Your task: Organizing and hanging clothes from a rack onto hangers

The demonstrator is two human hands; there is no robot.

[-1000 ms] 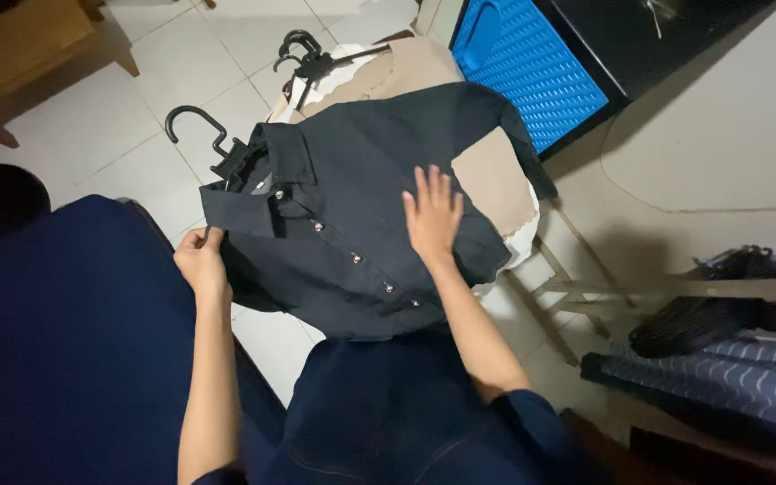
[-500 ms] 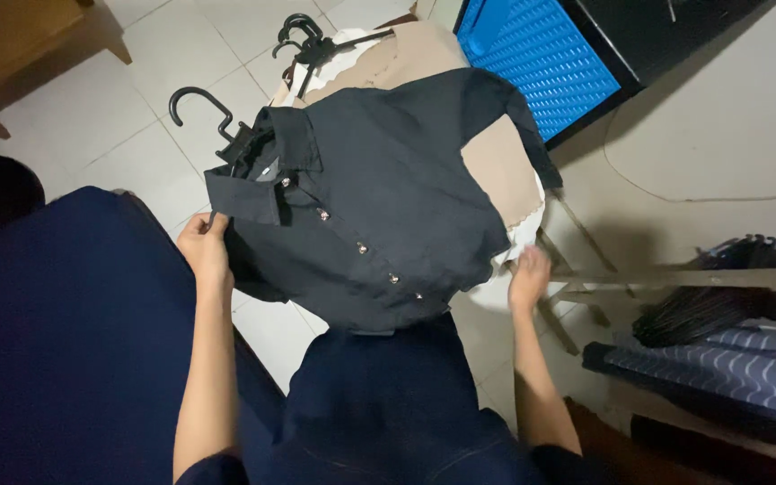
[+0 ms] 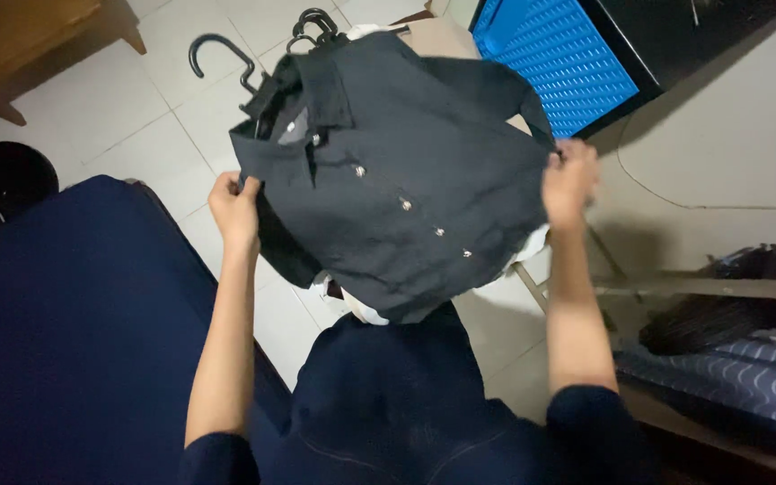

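The black button-front collared shirt [image 3: 397,198] on its black plastic hanger [image 3: 226,58] hangs in the air between the two hands, above the person's lap, spread wide with its row of small shiny buttons running down toward the lower hem.

Far to the left of the left hand, a round black bin [image 3: 2,180] stands on the white tiled floor [image 3: 127,126], and beyond it the edge of a wooden piece of furniture [image 3: 29,36] cuts the upper corner. A broad dark blue fabric surface [image 3: 65,341] fills the space just below and left of that hand.

The left hand [image 3: 237,208] is clenched on the shirt's left edge, below the collar. Open tile shows under the shirt's lower hem, between the forearms.

Behind the shirt, at its upper edge, more black hanger hooks [image 3: 312,22] and a strip of beige garment [image 3: 437,36] peek out.

The right hand [image 3: 569,180] grips the shirt's right edge, by the sleeve. Just above it lies a blue perforated plastic panel [image 3: 554,54]. To its right is bare pale floor, then a bundle of black hangers [image 3: 729,314] on blue patterned fabric [image 3: 738,382].
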